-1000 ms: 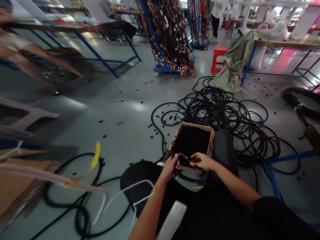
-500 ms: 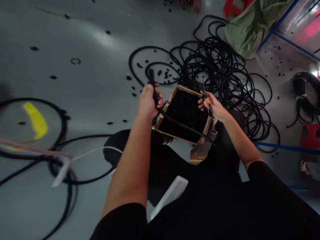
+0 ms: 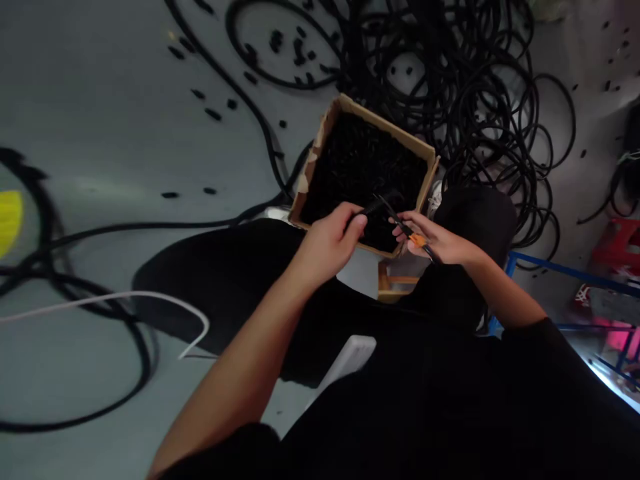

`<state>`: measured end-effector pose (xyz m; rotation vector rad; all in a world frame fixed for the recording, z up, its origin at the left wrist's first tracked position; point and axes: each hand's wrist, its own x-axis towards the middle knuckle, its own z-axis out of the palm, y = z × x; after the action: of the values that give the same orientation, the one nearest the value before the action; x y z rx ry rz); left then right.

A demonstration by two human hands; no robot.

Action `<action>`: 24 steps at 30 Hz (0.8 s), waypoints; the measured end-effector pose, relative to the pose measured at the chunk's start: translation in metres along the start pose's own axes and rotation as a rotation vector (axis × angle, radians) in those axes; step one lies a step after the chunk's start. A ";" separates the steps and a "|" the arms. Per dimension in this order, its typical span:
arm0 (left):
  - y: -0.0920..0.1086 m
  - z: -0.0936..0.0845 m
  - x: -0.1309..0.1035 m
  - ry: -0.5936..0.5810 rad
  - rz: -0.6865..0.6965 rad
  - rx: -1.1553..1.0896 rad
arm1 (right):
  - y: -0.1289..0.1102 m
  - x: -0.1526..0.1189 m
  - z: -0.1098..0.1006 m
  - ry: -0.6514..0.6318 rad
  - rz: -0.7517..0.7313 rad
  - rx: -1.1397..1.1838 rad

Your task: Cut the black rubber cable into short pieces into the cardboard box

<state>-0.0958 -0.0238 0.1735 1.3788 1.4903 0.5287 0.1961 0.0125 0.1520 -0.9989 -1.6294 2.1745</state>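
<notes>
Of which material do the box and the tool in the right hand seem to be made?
The box looks like matte brown cardboard, given its ragged rim. The tool has an orange and black grip, probably plastic; its thin dark tips suggest metal, though blurred.

Left hand [image 3: 336, 241] grips black tubing [image 3: 371, 206]; right hand [image 3: 434, 241] holds orange-handled scissors [image 3: 411, 235] over the box [image 3: 311, 167]

Surroundings, floor level

Grey floor [image 3: 100, 133] observed throughout. At the left edge, a yellow strip [image 3: 10, 220] is partly cut off; below it, a thin pale rod [image 3: 150, 294] with a bent end is seen. At right, a blue metal frame [image 3: 560, 269] is noted, with a blurred red plastic stool [image 3: 617, 243] and a red-and-white shoe [image 3: 583, 295] seen nearby.
</notes>
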 end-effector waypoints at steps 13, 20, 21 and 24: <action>-0.032 0.040 -0.001 -0.102 -0.041 0.197 | 0.025 0.006 0.036 0.235 0.150 -0.383; -0.030 0.052 0.016 -0.044 -0.086 0.181 | 0.029 0.021 0.032 0.254 0.139 -0.500; -0.031 0.053 0.017 -0.040 -0.069 0.170 | 0.033 0.022 0.030 0.272 0.122 -0.480; -0.034 0.056 0.020 -0.052 -0.029 0.134 | 0.044 0.026 0.026 0.311 0.082 -0.400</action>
<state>-0.0608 -0.0311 0.1144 1.4607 1.5234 0.3779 0.1688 -0.0080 0.1063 -1.4510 -1.9277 1.6568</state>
